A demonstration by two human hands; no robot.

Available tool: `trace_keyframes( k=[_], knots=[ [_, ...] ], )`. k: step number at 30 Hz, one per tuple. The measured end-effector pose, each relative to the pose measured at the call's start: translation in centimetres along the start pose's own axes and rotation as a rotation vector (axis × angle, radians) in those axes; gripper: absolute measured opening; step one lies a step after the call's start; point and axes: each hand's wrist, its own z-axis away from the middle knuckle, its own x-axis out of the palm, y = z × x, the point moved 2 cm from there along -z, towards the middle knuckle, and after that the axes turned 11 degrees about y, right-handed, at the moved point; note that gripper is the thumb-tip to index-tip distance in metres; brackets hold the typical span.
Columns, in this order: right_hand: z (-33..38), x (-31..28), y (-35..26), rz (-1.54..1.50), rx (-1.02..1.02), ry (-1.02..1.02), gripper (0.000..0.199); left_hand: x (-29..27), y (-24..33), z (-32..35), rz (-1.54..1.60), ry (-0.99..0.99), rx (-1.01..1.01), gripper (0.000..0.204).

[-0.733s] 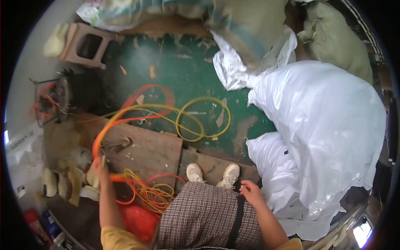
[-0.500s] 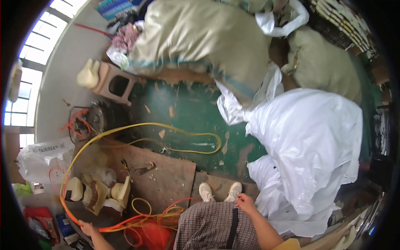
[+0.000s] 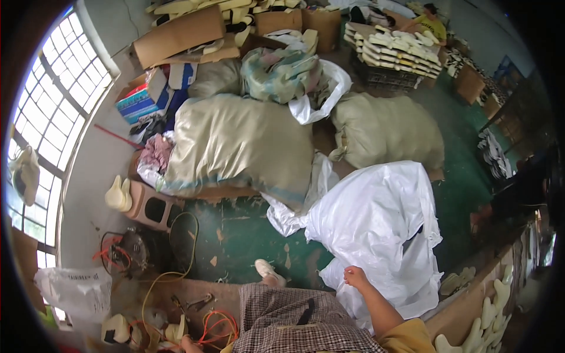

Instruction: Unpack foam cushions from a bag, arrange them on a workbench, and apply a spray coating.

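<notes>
Orange tubing loops just beside the left hand, at its two o'clock; whether that cropped hand pinches it, I cannot tell. Toward the view's five o'clock, the right hand hangs half-spread.

I see two hands of mine, one left hand and one right hand. I spot one white shoe, one stool, one black round machine, one red stick and one big window. I count two big, fat tan sacks. One person in yellow is far off. The cream pieces are too many to count.
</notes>
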Motion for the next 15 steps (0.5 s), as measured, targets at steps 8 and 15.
trace_keyframes(
  k=[8, 15],
  knots=[
    [-5.0, 3.8, -11.5, -0.234, 0.122, 0.072, 0.018, 16.7, -1.4, -3.3, -0.060, -0.221, -0.165, 0.028],
    [-11.9, 7.8, -25.2, -0.332, 0.107, 0.089, 0.025, 35.5, 3.9, -9.9, -0.455, -0.180, -0.265, 0.031]
  ],
)
